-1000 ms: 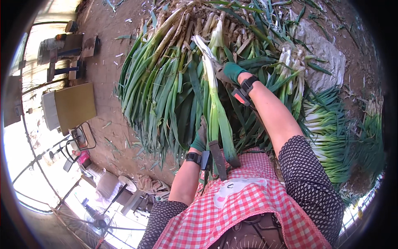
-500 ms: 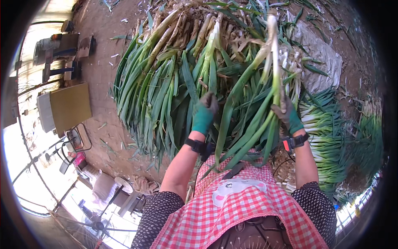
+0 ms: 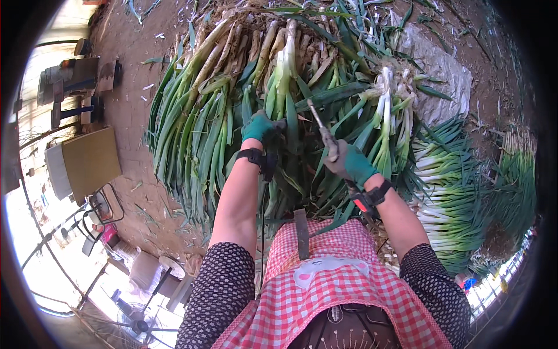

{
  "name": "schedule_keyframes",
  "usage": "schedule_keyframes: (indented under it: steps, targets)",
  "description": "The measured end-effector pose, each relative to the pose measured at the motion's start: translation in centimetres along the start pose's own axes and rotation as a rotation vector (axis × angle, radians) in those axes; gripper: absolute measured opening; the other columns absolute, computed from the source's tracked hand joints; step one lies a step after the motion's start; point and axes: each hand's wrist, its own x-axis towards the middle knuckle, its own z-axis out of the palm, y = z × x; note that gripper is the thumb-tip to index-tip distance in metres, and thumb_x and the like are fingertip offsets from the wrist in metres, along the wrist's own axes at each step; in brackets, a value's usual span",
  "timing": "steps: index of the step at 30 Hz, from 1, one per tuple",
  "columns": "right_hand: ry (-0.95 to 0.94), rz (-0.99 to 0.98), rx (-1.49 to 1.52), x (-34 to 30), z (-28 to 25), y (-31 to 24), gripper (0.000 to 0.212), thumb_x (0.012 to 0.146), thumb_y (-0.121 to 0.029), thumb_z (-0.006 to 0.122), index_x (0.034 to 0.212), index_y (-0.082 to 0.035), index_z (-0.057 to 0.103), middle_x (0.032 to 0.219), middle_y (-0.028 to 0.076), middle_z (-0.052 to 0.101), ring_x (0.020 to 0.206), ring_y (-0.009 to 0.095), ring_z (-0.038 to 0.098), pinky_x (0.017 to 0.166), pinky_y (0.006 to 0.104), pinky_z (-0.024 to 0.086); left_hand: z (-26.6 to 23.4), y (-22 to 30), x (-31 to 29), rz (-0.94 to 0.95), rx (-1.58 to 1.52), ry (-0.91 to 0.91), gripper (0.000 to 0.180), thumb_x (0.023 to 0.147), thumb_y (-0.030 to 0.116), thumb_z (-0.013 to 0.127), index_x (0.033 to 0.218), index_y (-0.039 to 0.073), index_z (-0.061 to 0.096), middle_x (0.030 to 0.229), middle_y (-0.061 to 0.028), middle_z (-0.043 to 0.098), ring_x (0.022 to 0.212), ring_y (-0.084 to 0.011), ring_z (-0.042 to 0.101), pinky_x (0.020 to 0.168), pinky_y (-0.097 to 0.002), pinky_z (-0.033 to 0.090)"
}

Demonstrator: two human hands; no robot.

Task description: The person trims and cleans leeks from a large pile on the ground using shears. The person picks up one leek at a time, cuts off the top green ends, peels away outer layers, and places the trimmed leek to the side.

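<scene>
A big heap of leeks (image 3: 200,139) lies before me, roots pointing away and long green leaves toward me. My left hand (image 3: 263,127), in a green and grey glove, is closed at the lower shank of a white-stemmed leek (image 3: 283,72) on top of the heap; leaves partly hide its fingers. My right hand (image 3: 351,162), gloved alike, grips a grey air gun (image 3: 328,139) whose thin metal nozzle points up and to the left over the leaves. Another leek (image 3: 385,110) with a bright white stem lies on the heap's right side, apart from both hands.
Stacked leeks with clean white stems (image 3: 442,198) lie at the right, with another bundle (image 3: 517,157) beyond. A pale plastic sheet (image 3: 439,72) covers ground at the back right. At left stand a board (image 3: 92,163) and a chair frame (image 3: 110,203); a fan (image 3: 138,326) is lower left.
My right hand has let go of the white-stemmed leek, which now lies on the right of the heap, and has swung left with the air gun. My left hand has moved forward and left.
</scene>
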Motion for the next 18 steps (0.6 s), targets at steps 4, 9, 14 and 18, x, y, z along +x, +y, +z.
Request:
schedule_keyframes:
  steps: [4, 9, 14, 18]
  targets:
    - [-0.082, 0.101, -0.06, -1.4, 4.2, -3.4, 0.044, 0.092, -0.04, 0.056, 0.095, 0.003, 0.065, 0.089, 0.031, 0.07, 0.09, 0.051, 0.069, 0.081, 0.0547, 0.055, 1.9, -3.4, -1.5, 0.595, 0.021, -0.073, 0.04, 0.088, 0.03, 0.074, 0.124, 0.015, 0.07, 0.105, -0.0128, 0.076, 0.088, -0.0338, 0.074, 0.079, -0.0392, 0.06]
    - [-0.018, 0.197, -0.079, -1.9, 5.8, -1.9, 0.043, 0.09, -0.04, 0.058, 0.093, 0.002, 0.068, 0.09, 0.032, 0.07, 0.092, 0.05, 0.069, 0.082, 0.0547, 0.056, 5.4, -2.8, -5.1, 0.774, -0.022, 0.002, 0.046, 0.082, 0.007, 0.07, 0.125, 0.023, 0.07, 0.112, -0.0081, 0.075, 0.095, -0.0351, 0.073, 0.085, -0.0425, 0.059]
    - [-0.034, 0.3, -0.049, 7.3, 5.8, -0.9, 0.05, 0.085, -0.038, 0.066, 0.1, 0.009, 0.07, 0.087, 0.032, 0.072, 0.089, 0.045, 0.074, 0.081, 0.0475, 0.06, 10.2, -5.3, -7.9, 0.86, 0.059, 0.114, 0.047, 0.087, 0.015, 0.068, 0.133, 0.025, 0.062, 0.102, -0.0123, 0.072, 0.074, -0.0344, 0.064, 0.07, -0.0434, 0.051]
    - [-0.062, 0.305, 0.019, 14.6, 4.1, 2.7, 0.046, 0.088, -0.035, 0.063, 0.094, 0.009, 0.072, 0.08, 0.024, 0.074, 0.069, 0.031, 0.076, 0.067, 0.042, 0.062, 12.9, -2.9, -8.2, 0.75, 0.095, 0.065, 0.037, 0.093, 0.022, 0.065, 0.131, 0.018, 0.064, 0.099, -0.0205, 0.071, 0.08, -0.0355, 0.068, 0.071, -0.0461, 0.055]
